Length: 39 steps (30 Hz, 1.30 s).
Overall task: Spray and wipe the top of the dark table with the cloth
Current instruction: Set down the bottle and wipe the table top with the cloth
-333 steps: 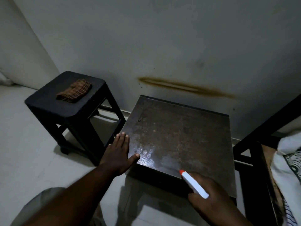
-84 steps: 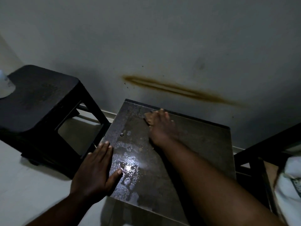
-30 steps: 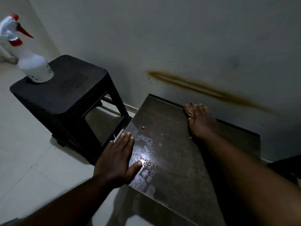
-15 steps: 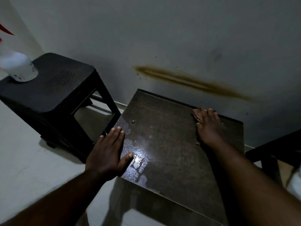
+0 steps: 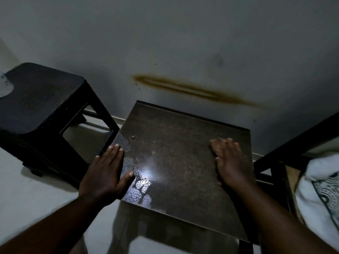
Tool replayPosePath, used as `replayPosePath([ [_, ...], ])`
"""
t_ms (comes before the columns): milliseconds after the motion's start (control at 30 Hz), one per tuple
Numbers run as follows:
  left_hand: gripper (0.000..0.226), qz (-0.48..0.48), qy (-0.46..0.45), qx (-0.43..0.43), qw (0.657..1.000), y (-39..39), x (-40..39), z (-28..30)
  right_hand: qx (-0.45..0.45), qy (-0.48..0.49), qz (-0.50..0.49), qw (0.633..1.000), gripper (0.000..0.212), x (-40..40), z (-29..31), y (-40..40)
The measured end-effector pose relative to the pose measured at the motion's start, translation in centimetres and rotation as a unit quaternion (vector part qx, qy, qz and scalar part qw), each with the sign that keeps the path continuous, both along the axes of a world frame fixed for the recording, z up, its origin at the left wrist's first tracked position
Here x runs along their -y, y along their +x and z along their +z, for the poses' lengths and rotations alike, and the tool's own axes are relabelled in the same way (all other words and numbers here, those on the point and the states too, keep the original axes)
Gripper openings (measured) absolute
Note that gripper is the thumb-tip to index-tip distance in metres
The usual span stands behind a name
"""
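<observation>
The dark brown table (image 5: 176, 143) stands against the wall, with wet droplets glinting near its front left. My left hand (image 5: 106, 173) lies flat and open on the table's left edge, fingers together and thumb out. My right hand (image 5: 229, 162) presses palm-down on the right side of the top, over the cloth (image 5: 217, 139). Only a thin strip of the cloth shows at the fingertips; the rest is hidden under the hand. The white spray bottle (image 5: 5, 87) stands on the black stool at the frame's far left, only its base in view.
A black plastic stool (image 5: 42, 99) stands left of the table, close to its corner. A dark frame (image 5: 286, 143) with white patterned fabric (image 5: 322, 191) is at the right. A brown streak (image 5: 192, 88) marks the wall behind the table.
My right hand slid with the cloth from the far edge toward the right side and nearer to me. My left hand stayed on the left edge.
</observation>
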<state>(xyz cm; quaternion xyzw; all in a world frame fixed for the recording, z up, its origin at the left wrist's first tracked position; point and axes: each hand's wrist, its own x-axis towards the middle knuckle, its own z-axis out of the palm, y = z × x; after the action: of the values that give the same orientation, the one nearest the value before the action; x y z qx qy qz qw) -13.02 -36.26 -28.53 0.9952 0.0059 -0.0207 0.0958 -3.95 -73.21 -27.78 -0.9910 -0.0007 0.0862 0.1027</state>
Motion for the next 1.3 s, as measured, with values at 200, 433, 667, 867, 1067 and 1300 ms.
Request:
replayPosePath([
  [200,0.09,-0.006,0.005,0.001,1.0,0.1,-0.2,-0.2,0.02,0.038,-0.018,0.999,0.064,-8.2,-0.6,-7.5],
  [433,0.08,-0.02,0.023,-0.006,1.0,0.6,-0.5,1.2,-0.009,0.038,0.116,0.992,0.068,-7.9,0.0,-11.2],
  [667,0.053,-0.199,0.062,0.01,0.978,13.4,-5.1,3.3,-0.054,0.003,0.045,0.998,0.072,-11.1,0.7,-11.7],
  [867,0.081,-0.268,0.184,-0.049,0.945,23.2,-4.1,1.3,0.002,-0.009,0.18,0.984,0.067,-16.6,0.7,-10.4],
  [1067,0.081,-0.321,0.118,-0.027,0.939,24.7,-5.4,-0.6,0.026,0.031,0.198,0.979,0.065,-22.9,-0.2,-1.7],
  [1300,0.069,-0.358,0.094,-0.018,0.929,26.0,-5.9,-0.9,0.018,0.011,0.282,0.959,0.069,-27.6,0.2,1.5],
])
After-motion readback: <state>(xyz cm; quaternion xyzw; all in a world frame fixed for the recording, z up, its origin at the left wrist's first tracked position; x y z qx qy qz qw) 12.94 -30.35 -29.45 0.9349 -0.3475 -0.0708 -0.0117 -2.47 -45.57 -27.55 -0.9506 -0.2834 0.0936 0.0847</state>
